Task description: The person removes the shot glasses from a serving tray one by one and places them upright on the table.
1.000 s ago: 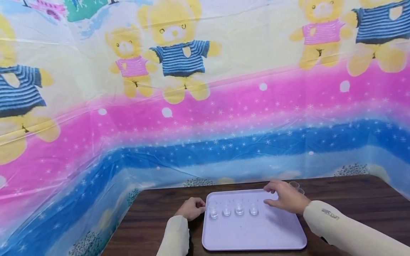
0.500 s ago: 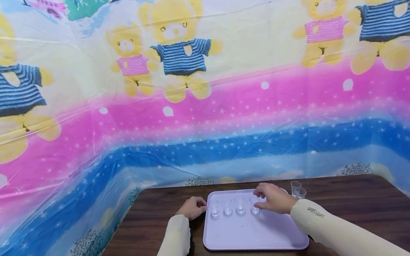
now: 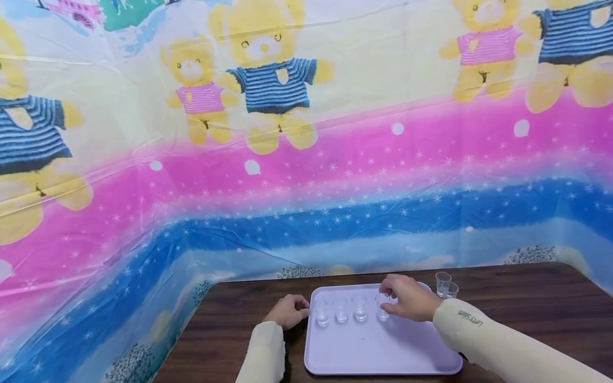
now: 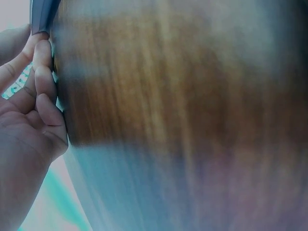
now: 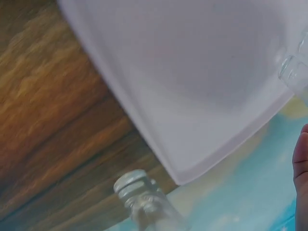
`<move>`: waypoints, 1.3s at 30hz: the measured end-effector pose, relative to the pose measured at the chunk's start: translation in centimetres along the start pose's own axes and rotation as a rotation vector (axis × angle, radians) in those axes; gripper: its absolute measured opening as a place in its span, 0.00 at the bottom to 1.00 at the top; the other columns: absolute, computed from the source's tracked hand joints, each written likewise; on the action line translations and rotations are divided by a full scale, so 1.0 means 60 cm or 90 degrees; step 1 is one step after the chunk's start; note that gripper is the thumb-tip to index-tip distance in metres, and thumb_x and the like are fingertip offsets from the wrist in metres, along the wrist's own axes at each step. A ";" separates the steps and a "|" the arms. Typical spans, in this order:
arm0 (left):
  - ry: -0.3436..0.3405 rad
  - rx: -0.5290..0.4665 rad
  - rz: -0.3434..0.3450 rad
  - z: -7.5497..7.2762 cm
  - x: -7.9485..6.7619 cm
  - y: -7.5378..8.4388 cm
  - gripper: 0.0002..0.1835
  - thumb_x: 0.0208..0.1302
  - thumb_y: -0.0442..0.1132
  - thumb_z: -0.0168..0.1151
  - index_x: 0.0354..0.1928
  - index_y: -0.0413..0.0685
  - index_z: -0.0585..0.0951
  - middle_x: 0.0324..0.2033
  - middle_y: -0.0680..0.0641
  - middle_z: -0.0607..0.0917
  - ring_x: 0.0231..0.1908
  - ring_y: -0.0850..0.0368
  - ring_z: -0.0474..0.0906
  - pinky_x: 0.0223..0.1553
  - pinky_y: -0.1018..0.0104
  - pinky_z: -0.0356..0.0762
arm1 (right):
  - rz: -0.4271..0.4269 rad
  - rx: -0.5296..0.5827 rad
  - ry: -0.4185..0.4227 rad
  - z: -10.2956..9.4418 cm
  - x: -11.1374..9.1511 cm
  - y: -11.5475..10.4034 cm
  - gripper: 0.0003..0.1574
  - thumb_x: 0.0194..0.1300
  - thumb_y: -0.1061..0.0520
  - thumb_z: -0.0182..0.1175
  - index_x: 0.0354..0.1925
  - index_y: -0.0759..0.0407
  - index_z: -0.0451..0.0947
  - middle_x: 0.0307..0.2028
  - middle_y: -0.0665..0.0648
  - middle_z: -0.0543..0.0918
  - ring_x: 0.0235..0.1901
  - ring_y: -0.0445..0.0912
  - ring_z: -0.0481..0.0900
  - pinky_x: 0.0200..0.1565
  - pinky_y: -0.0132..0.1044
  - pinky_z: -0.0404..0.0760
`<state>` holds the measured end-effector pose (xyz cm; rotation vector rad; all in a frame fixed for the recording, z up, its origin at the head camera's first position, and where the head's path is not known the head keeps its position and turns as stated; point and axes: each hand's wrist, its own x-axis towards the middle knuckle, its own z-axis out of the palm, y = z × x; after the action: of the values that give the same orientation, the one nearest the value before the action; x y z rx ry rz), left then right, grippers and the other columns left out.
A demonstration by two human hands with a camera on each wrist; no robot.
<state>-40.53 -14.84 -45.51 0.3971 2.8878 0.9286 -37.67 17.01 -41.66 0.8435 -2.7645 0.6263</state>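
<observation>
Several small clear shot glasses stand in a row on a lilac tray [image 3: 359, 354], including a leftmost shot glass [image 3: 322, 314] and a third shot glass [image 3: 360, 310]. My right hand [image 3: 411, 299] holds the rightmost shot glass [image 3: 382, 313] of the row, thumb on the near side, fingers on the far side. Its grip is partly hidden; in the right wrist view only a finger [image 5: 301, 166] shows, near a glass [image 5: 294, 74]. With curled fingers, my left hand [image 3: 286, 311] pinches the tray's left rim; the left wrist view shows its fingertips at a grey-blue edge [image 4: 43, 17].
Two more shot glasses [image 3: 442, 283] stand on the dark wooden table [image 3: 517, 308] behind the tray's right corner. Behind the table hangs a sheet [image 3: 354, 186] printed with bears.
My right hand has moved left from the tray's right side to the rightmost glass of the row, uncovering the two glasses behind it. The left hand stays at the rim.
</observation>
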 end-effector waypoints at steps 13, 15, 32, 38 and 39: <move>-0.016 0.009 0.002 -0.010 -0.009 0.005 0.03 0.56 0.41 0.56 0.31 0.52 0.75 0.26 0.52 0.74 0.25 0.56 0.68 0.28 0.60 0.66 | 0.028 -0.033 0.025 -0.041 -0.030 0.037 0.16 0.47 0.51 0.64 0.36 0.54 0.75 0.30 0.45 0.74 0.30 0.39 0.71 0.32 0.35 0.71; -0.017 0.008 0.007 -0.010 -0.009 0.004 0.03 0.56 0.41 0.57 0.31 0.51 0.75 0.26 0.52 0.74 0.25 0.56 0.68 0.27 0.60 0.66 | 0.034 -0.031 0.024 -0.045 -0.034 0.044 0.16 0.47 0.51 0.64 0.35 0.54 0.75 0.29 0.46 0.74 0.30 0.39 0.71 0.33 0.35 0.71; -0.014 0.017 0.005 -0.002 -0.001 0.004 0.03 0.56 0.42 0.57 0.31 0.53 0.75 0.26 0.53 0.74 0.25 0.57 0.68 0.27 0.62 0.66 | 0.071 -0.043 0.037 -0.094 -0.093 0.101 0.12 0.47 0.51 0.64 0.32 0.52 0.74 0.26 0.46 0.72 0.26 0.38 0.69 0.28 0.33 0.70; -0.009 0.017 0.002 -0.003 -0.003 0.010 0.02 0.56 0.41 0.57 0.31 0.52 0.76 0.26 0.53 0.74 0.25 0.57 0.68 0.27 0.61 0.66 | 0.088 -0.030 0.039 -0.101 -0.107 0.124 0.15 0.48 0.50 0.64 0.34 0.55 0.75 0.26 0.46 0.72 0.25 0.36 0.69 0.26 0.31 0.70; -0.008 0.018 0.003 -0.003 -0.003 0.010 0.03 0.56 0.41 0.57 0.31 0.52 0.76 0.26 0.53 0.74 0.25 0.57 0.68 0.28 0.61 0.66 | 0.087 -0.033 0.039 -0.101 -0.109 0.127 0.16 0.48 0.50 0.64 0.35 0.55 0.75 0.26 0.45 0.72 0.24 0.36 0.69 0.25 0.31 0.70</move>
<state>-40.26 -14.49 -45.00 0.4100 2.8926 0.8823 -36.30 28.62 -40.73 0.6184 -2.7870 0.5908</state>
